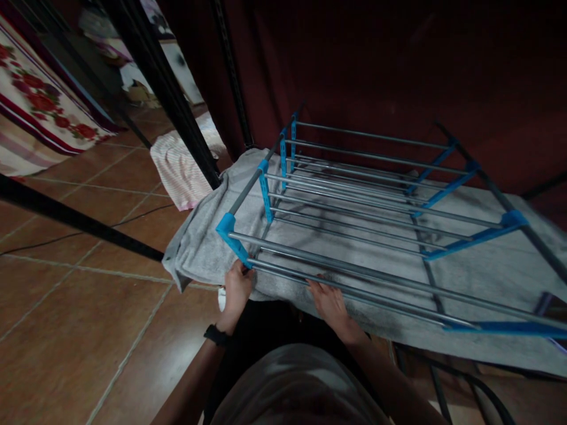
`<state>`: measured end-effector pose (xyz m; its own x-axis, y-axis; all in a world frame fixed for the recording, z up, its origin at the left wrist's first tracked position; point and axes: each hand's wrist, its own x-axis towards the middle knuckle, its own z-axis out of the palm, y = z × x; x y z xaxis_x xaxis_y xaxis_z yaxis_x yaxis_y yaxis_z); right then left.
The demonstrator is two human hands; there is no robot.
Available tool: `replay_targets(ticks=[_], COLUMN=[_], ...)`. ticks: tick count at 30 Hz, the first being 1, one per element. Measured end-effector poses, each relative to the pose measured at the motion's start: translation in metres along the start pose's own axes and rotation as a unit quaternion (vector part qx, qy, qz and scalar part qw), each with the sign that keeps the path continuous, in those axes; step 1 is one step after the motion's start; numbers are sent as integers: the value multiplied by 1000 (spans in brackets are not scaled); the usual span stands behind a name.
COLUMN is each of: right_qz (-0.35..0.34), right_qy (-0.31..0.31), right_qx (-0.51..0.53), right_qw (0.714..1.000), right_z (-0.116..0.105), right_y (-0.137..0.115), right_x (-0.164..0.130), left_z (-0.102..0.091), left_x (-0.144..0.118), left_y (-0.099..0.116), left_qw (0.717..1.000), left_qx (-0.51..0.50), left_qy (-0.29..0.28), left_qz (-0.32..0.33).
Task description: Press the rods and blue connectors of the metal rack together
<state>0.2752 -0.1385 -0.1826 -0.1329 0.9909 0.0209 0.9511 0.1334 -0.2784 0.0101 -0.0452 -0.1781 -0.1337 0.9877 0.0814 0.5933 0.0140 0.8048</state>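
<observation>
Here, a metal-tube rack (375,218) lies across a grey cloth (201,251) in front of the person. Its tubes run lengthwise from left to right, slanting lower toward the right in the view, while its side poles point away from the body. The blue corner bracket (234,247) at its near left end meets the left hand (238,289), whose thumb and fingers pinch the bracket's lower end. Along the same near edge, the right hand (328,301) lies with its fingers close together, tips at the lowest near tube; whether they grip it cannot be told. The rest of the rack stretches beyond the fingers and well to the right. A black band (217,335) circles the left wrist. Behind the rack hangs a dark red curtain (390,77); leftward, past a black post (163,82), a striped towel (183,168) and a floral cloth (44,97) show above the tiled floor (133,307).
</observation>
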Motion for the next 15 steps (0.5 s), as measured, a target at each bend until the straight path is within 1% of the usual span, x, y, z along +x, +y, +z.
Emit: replay_targets(ticks=[3, 6, 10, 15], right_qz=[-7, -10, -10, -7], right_qy=[-11, -7, -8, -15], right_qx=[15, 17, 3, 9], right_qw=[1000, 1000, 1000, 1000], right_z=[0, 1, 0, 0], right_y=[2, 4, 6, 8], right_x=[-4, -5, -3, -3], left_z=[4, 5, 6, 10], left_x=[-3, -6, -9, -7], left_y=[-3, -3, -3, -6], left_qw=[1000, 1000, 1000, 1000], left_qx=[-16, -2, 10, -3], left_qy=[1, 6, -3, 1], left_qz=[3, 0, -13, -16])
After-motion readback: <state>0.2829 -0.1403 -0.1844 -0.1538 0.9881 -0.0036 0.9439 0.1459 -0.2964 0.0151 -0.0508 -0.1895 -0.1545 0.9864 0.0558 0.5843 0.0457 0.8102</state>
